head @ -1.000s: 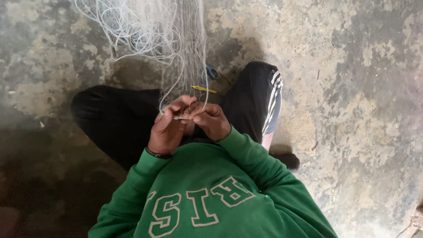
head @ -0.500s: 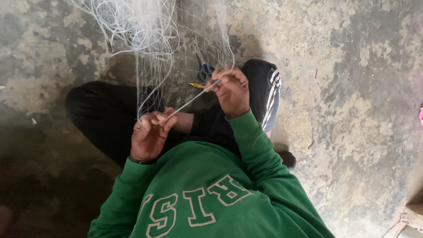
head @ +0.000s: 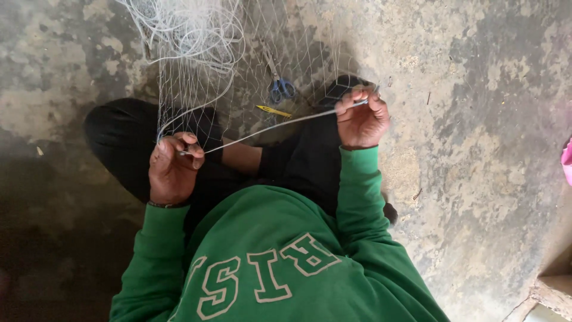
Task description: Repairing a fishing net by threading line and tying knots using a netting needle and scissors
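Left hand (head: 173, 173) closed, pinching the net (head: 196, 77) and one end of a taut white line (head: 268, 127) between thumb and fingers, just above the left knee. Net mesh rising from that grip toward a loose white heap of twine at the top edge, spread over bare concrete floor (head: 476, 149). Between the knees, on the floor: scissors (head: 280, 86) with blue handles, and just below them a yellow needle (head: 273, 110), both under the mesh and apart from either hand. Line stretched straight across the lap, up and to the right. Right hand (head: 360, 116) closed too, fingers curled round the far end of the line, raised above the right knee; whether a small tool sits in that grip, cannot tell.

Likely trouble: line slipping from the left pinch under this much tension, loosening whatever knot sits there. Also possible: loose mesh snagging on the scissors or needle beneath it, or the heap tangling if dragged.
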